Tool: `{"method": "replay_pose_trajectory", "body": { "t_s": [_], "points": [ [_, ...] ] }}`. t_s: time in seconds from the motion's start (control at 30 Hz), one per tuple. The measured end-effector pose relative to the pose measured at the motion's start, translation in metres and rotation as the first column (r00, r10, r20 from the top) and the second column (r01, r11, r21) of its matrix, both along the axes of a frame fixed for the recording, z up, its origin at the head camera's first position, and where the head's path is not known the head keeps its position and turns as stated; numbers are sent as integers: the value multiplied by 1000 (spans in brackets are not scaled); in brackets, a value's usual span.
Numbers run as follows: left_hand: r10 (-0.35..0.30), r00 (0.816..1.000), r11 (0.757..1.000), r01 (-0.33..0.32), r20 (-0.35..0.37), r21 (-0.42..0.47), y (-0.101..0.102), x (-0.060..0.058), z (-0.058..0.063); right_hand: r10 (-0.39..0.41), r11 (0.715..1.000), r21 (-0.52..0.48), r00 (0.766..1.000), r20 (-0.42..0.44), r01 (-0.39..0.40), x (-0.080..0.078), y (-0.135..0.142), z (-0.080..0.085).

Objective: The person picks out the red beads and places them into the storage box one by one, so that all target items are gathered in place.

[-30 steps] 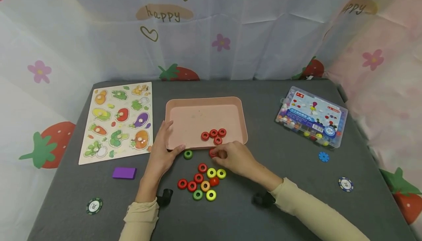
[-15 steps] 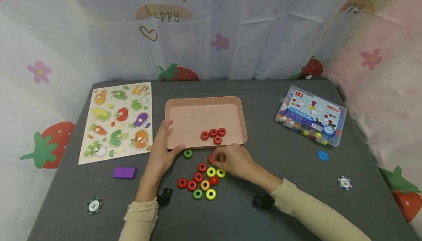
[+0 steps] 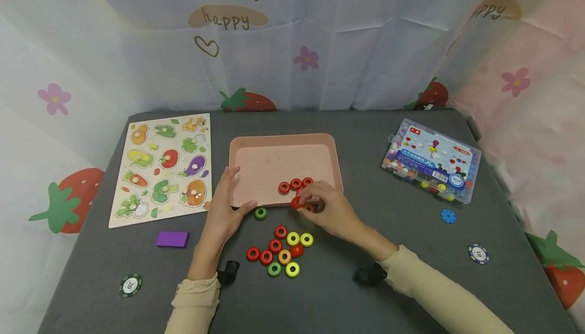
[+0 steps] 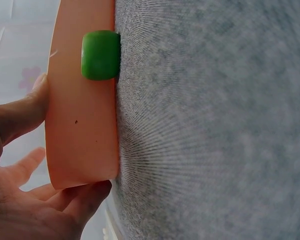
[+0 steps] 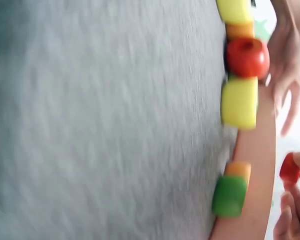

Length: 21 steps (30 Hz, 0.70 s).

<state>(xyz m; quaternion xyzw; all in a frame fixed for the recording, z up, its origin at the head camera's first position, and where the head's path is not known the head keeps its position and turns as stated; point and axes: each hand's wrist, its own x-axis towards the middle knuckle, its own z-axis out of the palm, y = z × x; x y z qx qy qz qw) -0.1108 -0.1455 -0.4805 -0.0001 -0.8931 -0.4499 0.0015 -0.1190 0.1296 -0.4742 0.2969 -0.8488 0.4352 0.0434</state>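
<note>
A pink tray (image 3: 283,159) lies on the table, with several red rings (image 3: 284,188) near its front right corner. My left hand (image 3: 224,207) grips the tray's front left corner, thumb on the near rim and fingers along the side; the left wrist view shows this hand (image 4: 35,185) close up. Over the front rim, my right hand (image 3: 331,209) pinches a red ring bead (image 3: 296,202) between thumb and fingers. That bead (image 5: 290,169) also shows in the right wrist view. A green ring (image 3: 261,213) stands just before the tray.
In front of the tray lie loose red, yellow (image 3: 293,270), green and orange (image 3: 284,257) rings. At left are a vegetable puzzle board (image 3: 166,166), a purple block (image 3: 172,239) and a poker chip (image 3: 131,285). A clear plastic case (image 3: 431,161) lies at right, near two more chips.
My right hand has lifted the red bead from the table before the tray and carried it forward over the front rim. The left hand stays at the tray's corner.
</note>
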Motion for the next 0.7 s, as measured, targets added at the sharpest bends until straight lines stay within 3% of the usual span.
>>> {"method": "replay_pose_trajectory", "body": {
  "t_s": [0.13, 0.23, 0.7],
  "points": [
    [6, 1000, 1000, -6, 8, -7, 0, 1, 1, -125, 992, 17, 992, 13, 125, -11, 8, 4],
    [9, 1000, 1000, -9, 7, -7, 0, 1, 1, -174, 983, 72, 984, 50, 170, -19, 13, 5],
    [1, 1000, 1000, -1, 0, -8, 0, 0, 1, -157, 963, 247, 970, 184, 109, -38, 21, 5]
  ]
}}
